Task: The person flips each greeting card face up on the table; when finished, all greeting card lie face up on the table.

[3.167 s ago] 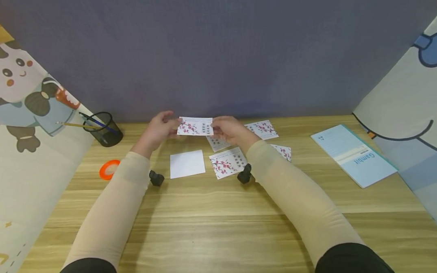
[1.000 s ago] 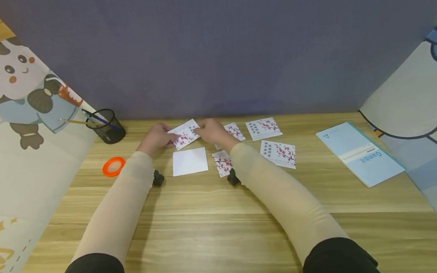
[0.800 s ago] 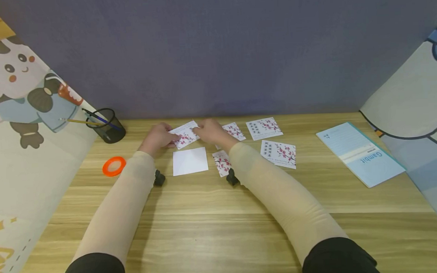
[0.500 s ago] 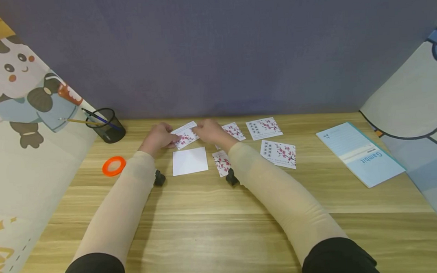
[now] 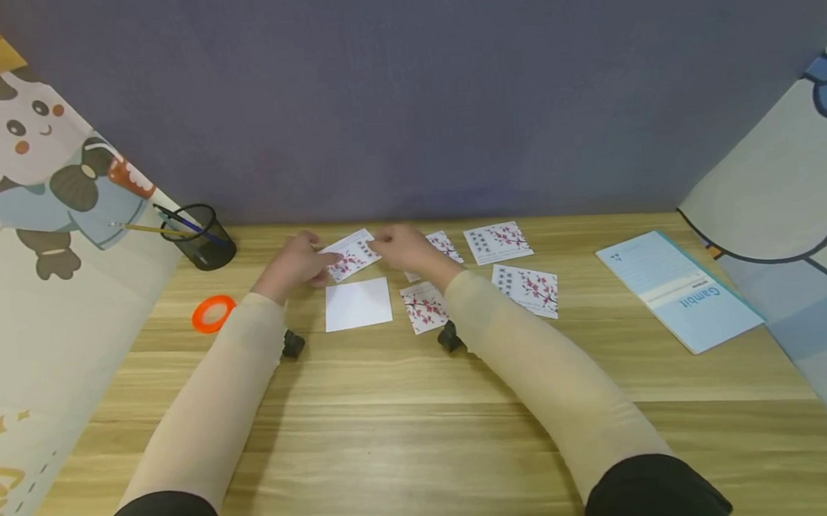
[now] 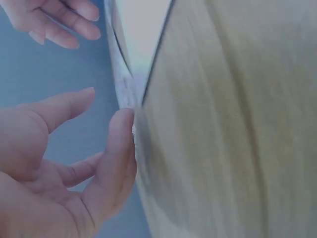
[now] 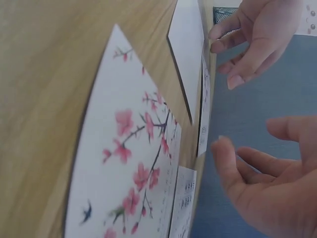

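Pink-blossom card [image 5: 349, 256] is lying slightly raised near the far edge of the desk [image 5: 421, 442], tilted, between both hands. We are seeing the left hand [image 5: 296, 261] touching its left edge; in the left wrist view the fingers [image 6: 116, 148] are lying nearly straight, one fingertip against the thin card edge [image 6: 125, 94]. The right hand [image 5: 405, 248] is sitting at the card's right end. In the right wrist view its fingers [image 7: 277, 178] are standing relaxed and apart, close to the card edge [image 7: 203, 119]; we cannot tell whether they are touching it.

Just in front of the card, a blank white card [image 5: 357, 303] is lying flat on the desk. Beside that, to the right, another blossom card [image 5: 423, 306] is lying partly under the right forearm. Three more blossom cards are spreading out to the right: one [image 5: 444, 245] just behind the right hand, one [image 5: 497, 241] farther right, one [image 5: 526, 288] nearer us.

Well to the left, an orange ring [image 5: 212, 313] is lying on the desk, and a black mesh pen cup [image 5: 200, 238] is standing behind it with pens leaning out. Far right, a light blue booklet [image 5: 678, 289] is lying at an angle. Both forearms are wearing beige sleeves [image 5: 206, 421].
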{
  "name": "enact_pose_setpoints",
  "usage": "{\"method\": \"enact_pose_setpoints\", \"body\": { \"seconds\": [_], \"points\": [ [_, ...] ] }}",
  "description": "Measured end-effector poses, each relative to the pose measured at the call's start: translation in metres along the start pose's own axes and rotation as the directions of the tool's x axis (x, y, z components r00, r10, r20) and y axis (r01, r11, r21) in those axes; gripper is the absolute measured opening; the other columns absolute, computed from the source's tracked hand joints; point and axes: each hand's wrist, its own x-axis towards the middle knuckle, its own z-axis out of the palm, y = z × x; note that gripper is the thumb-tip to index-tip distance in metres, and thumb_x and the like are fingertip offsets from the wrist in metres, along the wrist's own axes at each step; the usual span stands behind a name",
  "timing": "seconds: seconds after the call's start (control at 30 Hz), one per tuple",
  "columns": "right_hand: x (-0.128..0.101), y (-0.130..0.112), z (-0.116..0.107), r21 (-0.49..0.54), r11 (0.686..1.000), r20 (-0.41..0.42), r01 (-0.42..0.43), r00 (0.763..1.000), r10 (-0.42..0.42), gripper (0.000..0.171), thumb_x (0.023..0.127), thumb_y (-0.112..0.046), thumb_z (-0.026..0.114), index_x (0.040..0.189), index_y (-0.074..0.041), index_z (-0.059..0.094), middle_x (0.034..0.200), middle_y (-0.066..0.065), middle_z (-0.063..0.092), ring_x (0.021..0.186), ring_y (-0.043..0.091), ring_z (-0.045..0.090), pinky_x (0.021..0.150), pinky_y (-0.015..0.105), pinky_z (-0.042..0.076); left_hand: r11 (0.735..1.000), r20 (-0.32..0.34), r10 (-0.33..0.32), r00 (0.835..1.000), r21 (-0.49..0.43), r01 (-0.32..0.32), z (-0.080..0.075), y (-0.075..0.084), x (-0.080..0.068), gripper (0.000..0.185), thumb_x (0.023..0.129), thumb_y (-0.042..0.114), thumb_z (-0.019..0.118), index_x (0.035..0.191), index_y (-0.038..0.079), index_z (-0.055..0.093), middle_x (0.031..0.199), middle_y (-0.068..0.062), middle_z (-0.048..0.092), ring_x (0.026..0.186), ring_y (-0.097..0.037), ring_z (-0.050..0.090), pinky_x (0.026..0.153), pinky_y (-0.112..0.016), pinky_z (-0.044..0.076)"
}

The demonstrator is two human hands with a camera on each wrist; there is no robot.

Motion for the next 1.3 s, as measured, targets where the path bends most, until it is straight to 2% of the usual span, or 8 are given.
{"method": "enact_pose_setpoints", "body": {
  "seconds": [0.2, 0.37, 0.47, 0.57, 0.77, 0.87, 1.07, 1.3],
  "points": [
    [-0.010, -0.002, -0.005, -0.034, 0.999, 0.025, 0.016, 1.000, -0.015, 0.061, 0.110, -0.040, 0.057, 0.159, -0.006, 0.047, 0.144, 0.015, 0.066, 0.114, 0.028, 0.074, 0.115, 0.047, 0.056, 0.989, 0.048, 0.038, 0.998, 0.144, -0.045, 0.000, 0.009, -0.015, 0.070, 0.101, 0.038, 0.070, 0.149, -0.006, 0.044, 0.126, -0.022, 0.066, 0.088, -0.024, 0.075, 0.082, -0.037, 0.064],
    [-0.015, -0.003, -0.006, -0.046, 0.999, 0.079, 0.000, 0.997, 0.003, 0.066, 0.107, -0.032, 0.065, 0.161, -0.002, 0.043, 0.148, 0.018, 0.064, 0.109, 0.028, 0.076, 0.109, 0.042, 0.060, 0.966, 0.126, 0.014, 0.992, 0.255, -0.046, 0.001, 0.014, -0.025, 0.053, 0.095, 0.040, 0.078, 0.123, -0.002, 0.060, 0.106, -0.015, 0.068, 0.080, -0.024, 0.070, 0.074, -0.037, 0.060],
    [-0.017, -0.002, -0.005, -0.043, 0.999, 0.122, -0.022, 0.992, 0.027, 0.072, 0.104, -0.030, 0.069, 0.163, -0.002, 0.039, 0.153, 0.018, 0.061, 0.113, 0.027, 0.075, 0.106, 0.040, 0.061, 0.950, 0.193, -0.026, 0.981, 0.311, -0.036, 0.002, 0.014, -0.030, 0.056, 0.092, 0.044, 0.083, 0.118, -0.001, 0.063, 0.099, -0.013, 0.068, 0.078, -0.022, 0.067, 0.074, -0.035, 0.057],
    [-0.020, -0.001, -0.004, -0.056, 0.998, 0.147, -0.022, 0.989, 0.030, 0.077, 0.100, -0.028, 0.074, 0.163, -0.001, 0.038, 0.153, 0.018, 0.061, 0.117, 0.029, 0.074, 0.109, 0.043, 0.060, 0.935, 0.233, -0.037, 0.972, 0.353, -0.048, 0.003, 0.013, -0.032, 0.067, 0.088, 0.049, 0.086, 0.124, -0.002, 0.062, 0.105, -0.014, 0.069, 0.079, -0.022, 0.069, 0.076, -0.034, 0.057],
    [-0.023, 0.000, 0.005, -0.192, 0.980, 0.154, 0.045, 0.988, -0.015, 0.083, 0.094, -0.030, 0.081, 0.159, 0.003, 0.042, 0.161, 0.019, 0.052, 0.145, 0.037, 0.056, 0.126, 0.050, 0.045, 0.932, 0.259, -0.005, 0.966, 0.350, -0.089, 0.007, 0.009, -0.033, 0.093, 0.082, 0.049, 0.091, 0.147, -0.006, 0.052, 0.141, -0.024, 0.060, 0.091, -0.026, 0.074, 0.082, -0.035, 0.064],
    [-0.023, -0.001, 0.008, -0.251, 0.965, 0.166, 0.068, 0.986, -0.026, 0.081, 0.092, -0.031, 0.083, 0.155, 0.004, 0.047, 0.157, 0.021, 0.056, 0.143, 0.037, 0.057, 0.124, 0.049, 0.047, 0.933, 0.263, 0.011, 0.965, 0.344, -0.105, 0.008, 0.006, -0.032, 0.098, 0.081, 0.047, 0.093, 0.149, -0.007, 0.049, 0.149, -0.029, 0.052, 0.095, -0.027, 0.072, 0.082, -0.032, 0.064],
    [-0.023, -0.005, 0.011, -0.367, 0.925, 0.191, 0.095, 0.981, -0.025, 0.070, 0.088, -0.035, 0.088, 0.139, 0.003, 0.059, 0.132, 0.016, 0.067, 0.116, 0.031, 0.065, 0.107, 0.045, 0.059, 0.911, 0.252, 0.047, 0.967, 0.387, -0.145, 0.011, 0.005, -0.031, 0.103, 0.079, 0.051, 0.093, 0.151, -0.006, 0.046, 0.150, -0.027, 0.043, 0.106, -0.030, 0.061, 0.085, -0.032, 0.061],
    [-0.023, -0.008, 0.018, -0.418, 0.903, 0.189, 0.094, 0.982, -0.015, 0.086, 0.084, -0.040, 0.091, 0.146, 0.005, 0.053, 0.149, 0.025, 0.056, 0.137, 0.038, 0.056, 0.124, 0.052, 0.047, 0.891, 0.251, 0.022, 0.968, 0.433, -0.133, 0.011, 0.007, -0.035, 0.098, 0.077, 0.052, 0.094, 0.146, -0.005, 0.052, 0.146, -0.024, 0.049, 0.115, -0.031, 0.057, 0.100, -0.042, 0.055]
  ]
}}
